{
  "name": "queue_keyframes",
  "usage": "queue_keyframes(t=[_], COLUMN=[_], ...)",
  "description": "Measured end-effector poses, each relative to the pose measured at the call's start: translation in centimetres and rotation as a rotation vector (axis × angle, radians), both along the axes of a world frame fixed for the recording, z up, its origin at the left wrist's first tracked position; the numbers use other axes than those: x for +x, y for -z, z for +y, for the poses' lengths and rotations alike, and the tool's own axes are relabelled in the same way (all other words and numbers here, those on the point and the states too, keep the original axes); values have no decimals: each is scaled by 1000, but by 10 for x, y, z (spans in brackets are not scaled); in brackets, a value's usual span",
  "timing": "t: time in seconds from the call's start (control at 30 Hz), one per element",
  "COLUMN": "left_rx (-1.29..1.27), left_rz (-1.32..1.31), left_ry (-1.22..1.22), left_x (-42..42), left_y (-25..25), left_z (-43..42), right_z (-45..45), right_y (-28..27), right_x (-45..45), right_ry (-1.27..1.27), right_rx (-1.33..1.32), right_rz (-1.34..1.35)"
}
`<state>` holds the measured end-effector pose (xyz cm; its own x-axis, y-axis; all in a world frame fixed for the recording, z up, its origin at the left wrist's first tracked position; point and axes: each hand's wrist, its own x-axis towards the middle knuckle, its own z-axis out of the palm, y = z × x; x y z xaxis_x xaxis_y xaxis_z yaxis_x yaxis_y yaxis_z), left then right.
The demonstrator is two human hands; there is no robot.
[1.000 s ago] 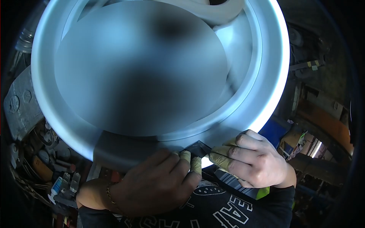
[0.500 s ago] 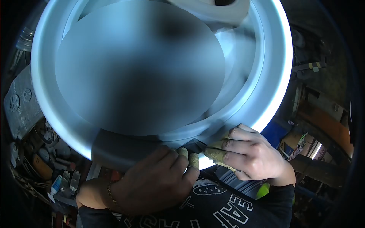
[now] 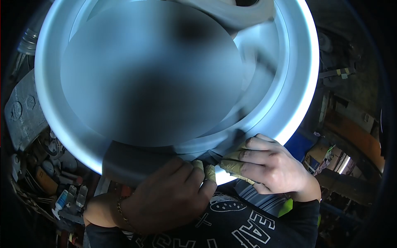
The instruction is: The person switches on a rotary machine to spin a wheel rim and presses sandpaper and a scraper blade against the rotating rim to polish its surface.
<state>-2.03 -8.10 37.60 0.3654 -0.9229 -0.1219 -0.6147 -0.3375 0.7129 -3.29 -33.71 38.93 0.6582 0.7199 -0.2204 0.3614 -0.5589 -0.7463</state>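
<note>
The left hand (image 3: 167, 200)'s fingers pinch a small dark piece (image 3: 212, 156) at their tips. The right hand (image 3: 271, 168)'s fingers bunch together at its right end; whether they grip it, I cannot tell. Beyond the fingers spreads a white ring (image 3: 291, 93).

Cut off at the top edge: upper arc of the white ring (image 3: 300, 78). Blurred beyond recognition inside the ring: large grey oval (image 3: 151, 78). Partly hidden at the ring's near edge, among wrapped fingertips (image 3: 230, 166): small dark piece (image 3: 212, 157), too indistinct to identify. Cut off at the bottom, nearer than the ring: black shirt (image 3: 285, 231), lower lettering incomplete. Too small to read, lower left of the ring: bottle label (image 3: 62, 200).
</note>
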Motion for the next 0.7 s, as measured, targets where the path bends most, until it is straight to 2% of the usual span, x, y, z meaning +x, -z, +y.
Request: queue_keyframes(t=[0.7], left_rx=[-34], left_rz=[19], left_ry=[-14], left_x=[-1], left_y=[0], left_z=[-1], right_z=[-4], right_y=[-9], right_x=[1], right_ry=[-40], right_rx=[-41], right_rz=[2])
